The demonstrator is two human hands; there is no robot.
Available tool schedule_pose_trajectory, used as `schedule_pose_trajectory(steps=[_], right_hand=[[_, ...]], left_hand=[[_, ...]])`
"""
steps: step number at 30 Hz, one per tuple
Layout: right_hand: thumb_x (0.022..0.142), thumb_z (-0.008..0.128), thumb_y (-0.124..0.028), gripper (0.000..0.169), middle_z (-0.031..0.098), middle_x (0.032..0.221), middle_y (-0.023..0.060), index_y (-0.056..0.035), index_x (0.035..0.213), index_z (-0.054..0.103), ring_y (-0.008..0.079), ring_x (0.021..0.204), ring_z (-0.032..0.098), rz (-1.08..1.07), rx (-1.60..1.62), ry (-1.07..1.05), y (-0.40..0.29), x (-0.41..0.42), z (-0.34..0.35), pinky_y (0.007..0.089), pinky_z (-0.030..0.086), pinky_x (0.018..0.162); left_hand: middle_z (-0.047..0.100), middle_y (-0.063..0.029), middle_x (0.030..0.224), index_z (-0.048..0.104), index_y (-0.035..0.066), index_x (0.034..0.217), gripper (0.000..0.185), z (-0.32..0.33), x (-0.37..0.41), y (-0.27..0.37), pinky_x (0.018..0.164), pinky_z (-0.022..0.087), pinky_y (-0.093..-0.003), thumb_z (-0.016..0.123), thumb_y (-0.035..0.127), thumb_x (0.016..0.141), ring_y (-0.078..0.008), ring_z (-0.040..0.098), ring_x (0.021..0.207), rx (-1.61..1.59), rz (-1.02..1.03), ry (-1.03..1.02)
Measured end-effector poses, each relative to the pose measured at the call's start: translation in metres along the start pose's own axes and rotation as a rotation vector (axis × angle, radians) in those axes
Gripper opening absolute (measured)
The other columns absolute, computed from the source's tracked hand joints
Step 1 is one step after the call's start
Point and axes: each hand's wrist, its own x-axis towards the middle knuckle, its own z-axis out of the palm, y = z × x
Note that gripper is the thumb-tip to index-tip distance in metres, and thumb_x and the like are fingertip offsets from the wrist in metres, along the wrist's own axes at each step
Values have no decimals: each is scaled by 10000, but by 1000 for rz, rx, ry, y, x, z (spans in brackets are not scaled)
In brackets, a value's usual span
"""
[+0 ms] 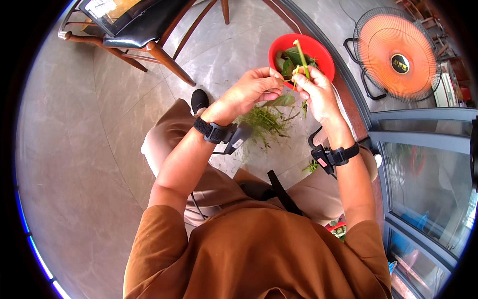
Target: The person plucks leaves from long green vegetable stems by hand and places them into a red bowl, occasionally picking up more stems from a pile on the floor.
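Note:
My right hand (pixel 313 88) pinches a green plant stem (pixel 301 59) that points up over the rim of a red plastic bowl (pixel 329 61). The fingertips of my left hand (pixel 263 86) are closed on a thin yellow-green strand that runs across to my right fingers. Green leaves (pixel 289 67) lie inside the bowl, partly hidden by my hands. A larger leaf (pixel 282 101) and a thin stalk hang below my hands. Beneath them a loose pile of thin green plant scraps (pixel 265 121) is spread on the tiled floor.
A wooden chair with a black seat (pixel 138 31) stands at the upper left, a framed flat item on it. An orange-faced round electric fan (pixel 396 56) is at the upper right, beyond a dark door track. Glazed door panels (pixel 429 187) stand at the right. Another red container (pixel 338 226) shows beside my right leg.

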Motion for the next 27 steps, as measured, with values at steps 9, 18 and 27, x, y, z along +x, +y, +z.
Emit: schedule_pose_trajectory(steps=[9,18,27], right_hand=[[899,626,-104,79,638,845,36,-73,968,604,24,595,444,-97,81,130,-11,11,-30,155,312,494],[866,672,-142,117,677,831,31,-60,941,637,19,592,460,8,-189,19,-12,5,-17,172,360,529],[869,660,-126,133,663,794,36,-18,945,643,31,583,438,50,-362,-154,-4,1,-1,188,361,529]], left_hand=[[667,-77,770,668,49,885,135,-23,7,-12,710,515,-336,622,158,820,-217,653,746,946,248,292],[684,-65,909,678,69,956,153,-16,0,-3,694,517,-327,680,97,805,-206,664,780,1264,555,219],[685,-31,825,679,12,962,133,-5,4,-2,709,508,-259,667,114,876,-89,611,758,503,446,-6]])
